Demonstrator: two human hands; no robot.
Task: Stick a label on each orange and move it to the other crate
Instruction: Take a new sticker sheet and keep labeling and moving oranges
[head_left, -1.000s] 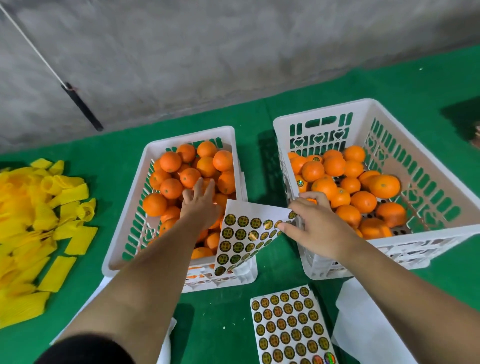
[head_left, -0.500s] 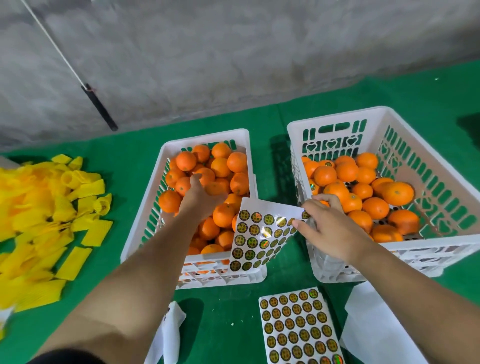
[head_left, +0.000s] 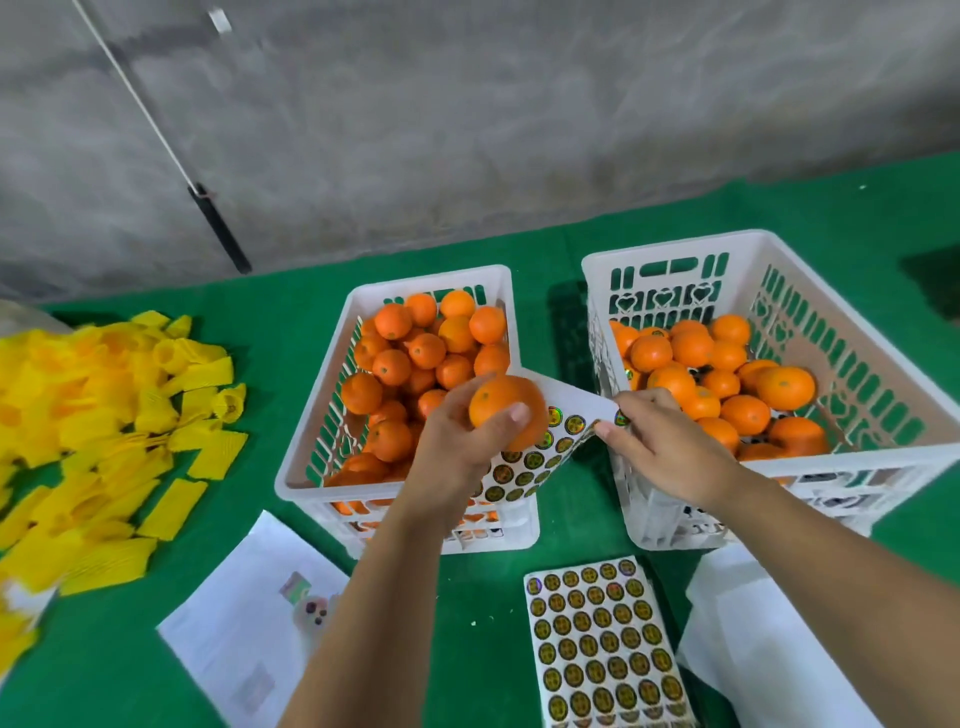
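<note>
Even light, blurred warped edges

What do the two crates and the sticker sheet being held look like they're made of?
Left crate and right crate: apparently rigid white moulded plastic, smooth, with slotted walls and heart cut-outs on the right one. Sticker sheet, pinched by the right hand: thin white backing, probably paper, since it bends; its round labels glint, suggesting foil.

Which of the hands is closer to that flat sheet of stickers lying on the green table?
Right. The right hand is above the flat sticker sheet, pinching the curled sheet. The left hand is farther left, gripping an orange.
</note>
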